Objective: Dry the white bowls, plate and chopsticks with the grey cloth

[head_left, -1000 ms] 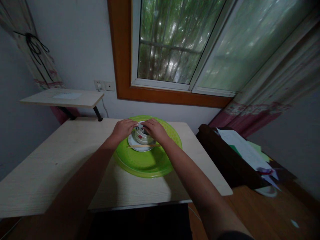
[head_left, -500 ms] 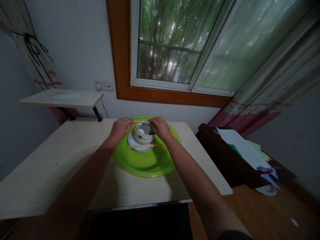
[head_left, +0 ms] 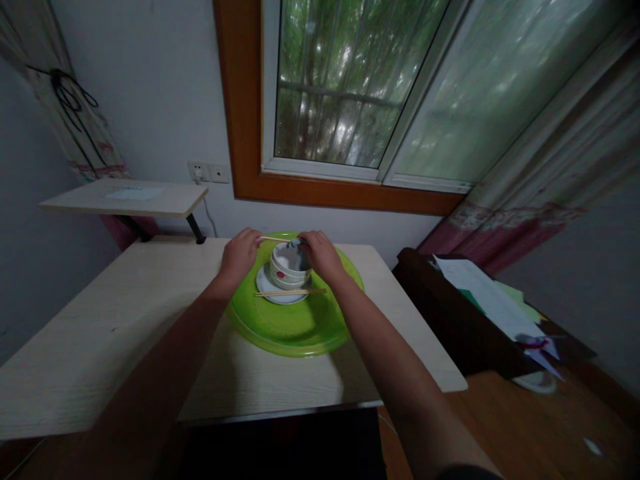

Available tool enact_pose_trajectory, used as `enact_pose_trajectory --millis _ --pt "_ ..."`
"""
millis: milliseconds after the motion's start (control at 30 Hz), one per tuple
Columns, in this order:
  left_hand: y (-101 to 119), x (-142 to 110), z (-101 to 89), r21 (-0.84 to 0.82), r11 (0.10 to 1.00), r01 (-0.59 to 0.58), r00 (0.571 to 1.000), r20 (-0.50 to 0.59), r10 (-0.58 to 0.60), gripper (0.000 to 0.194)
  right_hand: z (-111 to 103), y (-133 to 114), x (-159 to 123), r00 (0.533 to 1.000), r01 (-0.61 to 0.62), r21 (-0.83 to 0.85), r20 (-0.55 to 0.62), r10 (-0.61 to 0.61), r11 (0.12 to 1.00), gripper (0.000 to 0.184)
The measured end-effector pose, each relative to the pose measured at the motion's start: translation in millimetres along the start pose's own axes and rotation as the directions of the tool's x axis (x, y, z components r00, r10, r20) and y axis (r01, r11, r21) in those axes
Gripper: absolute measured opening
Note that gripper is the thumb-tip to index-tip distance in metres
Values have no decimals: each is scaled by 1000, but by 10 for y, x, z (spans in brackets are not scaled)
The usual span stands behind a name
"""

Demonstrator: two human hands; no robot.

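My left hand (head_left: 241,255) is closed on the left end of a thin, light chopstick (head_left: 273,239), held level above the bowls. At its other end my right hand (head_left: 323,255) is closed on what looks like a grey cloth (head_left: 296,243), which meets the chopstick. Below them stands a stack of white bowls (head_left: 290,275) on a white plate (head_left: 264,285). A pair of chopsticks (head_left: 290,292) lies across the plate's near side. All this sits in a round green tray (head_left: 300,337). My right fingertips are partly hidden.
The tray rests on a light wooden table (head_left: 200,280). A small raised shelf (head_left: 125,197) stands at its back left. A window (head_left: 350,100) is behind. To the right, papers (head_left: 485,293) lie on a dark piece of furniture (head_left: 445,313).
My left hand has moved slightly up and left, away from my right hand, and more of the chopstick shows between them. The bowls, plate and tray stay put.
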State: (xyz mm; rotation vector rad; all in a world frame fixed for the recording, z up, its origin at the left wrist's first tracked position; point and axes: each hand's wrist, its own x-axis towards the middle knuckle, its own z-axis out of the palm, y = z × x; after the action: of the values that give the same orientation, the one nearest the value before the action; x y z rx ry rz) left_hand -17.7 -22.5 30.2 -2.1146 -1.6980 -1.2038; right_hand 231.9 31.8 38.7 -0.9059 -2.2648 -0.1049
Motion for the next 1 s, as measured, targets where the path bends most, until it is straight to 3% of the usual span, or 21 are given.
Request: enact_pose_trajectory --millis 133,300,400,533,633,833,933,1000 --pt "-35 32 -2 4 999 53 997 -63 -53 31 -21 150 -14 996 -75 -6 -46 74 997 25" --pt "-42 30 -3 -14 999 32 999 -39 -32 31 -23 134 -23 996 -45 19 -73 46 999 22" --pt "-20 11 22 -8 999 -43 997 63 43 29 3 54 -22 999 10 25 -31 -9 1000 19" --pt "-4 -17 81 17 985 -173 960 224 165 28 84 -122 -20 986 152 39 65 -155 988 21" --pt "-14 -30 105 24 976 -217 944 259 204 28 122 -222 -13 972 211 49 90 -215 976 23" --pt "-29 -9 35 -23 998 -61 996 61 62 29 30 -81 3 998 57 -42 40 -56 997 22" --pt "-56 23 13 -25 999 36 997 -71 -38 29 -18 79 -7 998 -55 -62 -16 54 997 23" --pt "-83 40 22 -16 998 60 993 -103 -61 28 -25 155 -19 994 -109 -57 -36 107 992 24"
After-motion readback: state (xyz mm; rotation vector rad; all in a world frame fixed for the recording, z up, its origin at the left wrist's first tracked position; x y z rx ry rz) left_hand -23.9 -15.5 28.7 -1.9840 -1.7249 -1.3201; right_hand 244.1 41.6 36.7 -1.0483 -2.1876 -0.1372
